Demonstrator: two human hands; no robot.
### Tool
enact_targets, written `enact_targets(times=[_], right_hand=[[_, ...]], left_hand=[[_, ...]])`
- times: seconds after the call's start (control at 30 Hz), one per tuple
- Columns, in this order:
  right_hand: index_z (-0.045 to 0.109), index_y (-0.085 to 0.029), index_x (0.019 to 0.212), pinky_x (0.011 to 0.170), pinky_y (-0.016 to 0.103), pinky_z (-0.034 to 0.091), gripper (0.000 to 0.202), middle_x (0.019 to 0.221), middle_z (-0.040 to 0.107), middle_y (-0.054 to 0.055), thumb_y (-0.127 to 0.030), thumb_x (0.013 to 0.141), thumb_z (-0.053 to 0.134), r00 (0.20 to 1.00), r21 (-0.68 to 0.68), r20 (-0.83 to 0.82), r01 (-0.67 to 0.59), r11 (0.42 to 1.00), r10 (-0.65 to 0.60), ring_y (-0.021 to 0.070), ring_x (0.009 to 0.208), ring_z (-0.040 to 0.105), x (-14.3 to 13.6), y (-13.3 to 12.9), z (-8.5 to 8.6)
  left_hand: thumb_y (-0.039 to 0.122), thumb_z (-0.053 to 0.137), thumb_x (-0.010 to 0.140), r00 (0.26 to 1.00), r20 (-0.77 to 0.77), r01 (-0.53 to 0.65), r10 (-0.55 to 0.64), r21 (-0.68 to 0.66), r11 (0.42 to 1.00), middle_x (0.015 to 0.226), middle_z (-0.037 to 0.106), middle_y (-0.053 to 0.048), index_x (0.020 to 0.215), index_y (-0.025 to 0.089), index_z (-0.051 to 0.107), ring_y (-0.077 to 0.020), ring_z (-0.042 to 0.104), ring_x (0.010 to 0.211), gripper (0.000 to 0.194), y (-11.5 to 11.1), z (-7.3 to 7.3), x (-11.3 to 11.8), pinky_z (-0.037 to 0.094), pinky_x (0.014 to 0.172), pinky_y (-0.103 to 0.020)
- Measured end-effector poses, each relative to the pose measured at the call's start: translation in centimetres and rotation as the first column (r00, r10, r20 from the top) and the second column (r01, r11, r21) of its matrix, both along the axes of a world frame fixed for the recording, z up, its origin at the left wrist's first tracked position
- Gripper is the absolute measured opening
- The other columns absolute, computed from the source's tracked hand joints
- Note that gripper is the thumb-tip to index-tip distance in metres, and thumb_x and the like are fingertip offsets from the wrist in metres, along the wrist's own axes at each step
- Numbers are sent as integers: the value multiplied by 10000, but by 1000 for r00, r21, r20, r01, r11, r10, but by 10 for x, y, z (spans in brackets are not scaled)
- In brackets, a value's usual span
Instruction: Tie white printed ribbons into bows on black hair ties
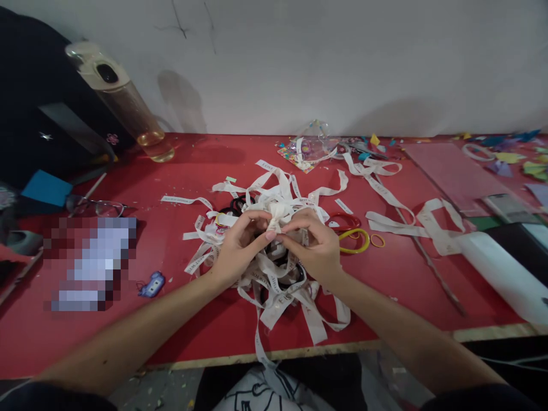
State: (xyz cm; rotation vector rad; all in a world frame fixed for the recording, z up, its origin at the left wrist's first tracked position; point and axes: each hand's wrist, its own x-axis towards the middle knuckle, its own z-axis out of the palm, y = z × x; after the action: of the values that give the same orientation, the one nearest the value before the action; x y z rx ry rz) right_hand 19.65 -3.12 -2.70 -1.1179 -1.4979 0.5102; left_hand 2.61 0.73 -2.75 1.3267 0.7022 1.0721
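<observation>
A white ribbon bow (278,216) is pinched between my two hands over the middle of the pile. My left hand (242,242) grips its left side between thumb and fingers. On the right side, the thumb and forefinger of my right hand (314,245) close on the same bow near its knot. Beneath both hands spreads a heap of printed white ribbons (274,285), with black hair ties (240,204) showing through it. Parts of the heap are hidden by my hands.
A bottle (132,114) stands at the back left, near glasses (98,206) and a small blue-purple trinket (152,284). Yellow and red bands (355,241) lie right of the heap. A thin stick (432,274), loose ribbon (394,225) and a white roll (505,277) are farther right.
</observation>
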Motion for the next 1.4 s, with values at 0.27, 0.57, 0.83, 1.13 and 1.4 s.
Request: enact_targets(times=[0.27, 0.57, 0.83, 1.13, 1.4], right_hand=[[661, -241, 844, 714, 296, 485, 137, 823, 638, -5, -209, 800, 787, 995, -72, -91, -45, 996, 39, 148, 787, 603, 0, 0, -1], [632, -225, 837, 555, 225, 517, 176, 748, 646, -25, -307, 811, 786, 884, -228, -449, -251, 941, 127, 100, 613, 630, 2, 4, 4], [657, -247, 908, 682, 273, 536, 44, 865, 655, 20, -240, 885, 694, 956, -140, -211, -238, 961, 206, 150, 811, 633, 2, -4, 0], [643, -253, 917, 663, 294, 488, 25, 830, 615, 19, -274, 923, 631, 928, -149, -221, -337, 930, 301, 157, 765, 582, 6, -4, -2], [668, -260, 964, 766, 307, 565, 94, 935, 677, 32, -293, 882, 701, 941, -156, -219, -293, 943, 256, 172, 894, 649, 1, -3, -1]], left_hand=[[319, 762, 835, 998, 53, 31, -29, -44, 999, 823, 611, 2, 991, 205, 666, -102, 572, 748, 215, 2, -1, 1, 483, 697, -205], [348, 765, 829, 994, 94, -49, 59, -106, 993, 843, 608, 0, 926, 221, 661, -110, 557, 755, 190, 6, -7, 1, 460, 671, -207], [405, 747, 832, 1000, 11, 18, -17, -84, 996, 841, 548, 5, 903, 205, 603, -115, 497, 729, 256, 5, 3, 1, 430, 659, -221], [334, 774, 822, 995, 77, 74, -64, -133, 988, 825, 558, 31, 933, 210, 558, -84, 521, 728, 273, 2, -3, 3, 444, 670, -190], [375, 750, 836, 1000, 11, -17, 17, -31, 999, 864, 642, -6, 940, 211, 613, -120, 608, 790, 238, 4, 1, 3, 508, 716, -224]])
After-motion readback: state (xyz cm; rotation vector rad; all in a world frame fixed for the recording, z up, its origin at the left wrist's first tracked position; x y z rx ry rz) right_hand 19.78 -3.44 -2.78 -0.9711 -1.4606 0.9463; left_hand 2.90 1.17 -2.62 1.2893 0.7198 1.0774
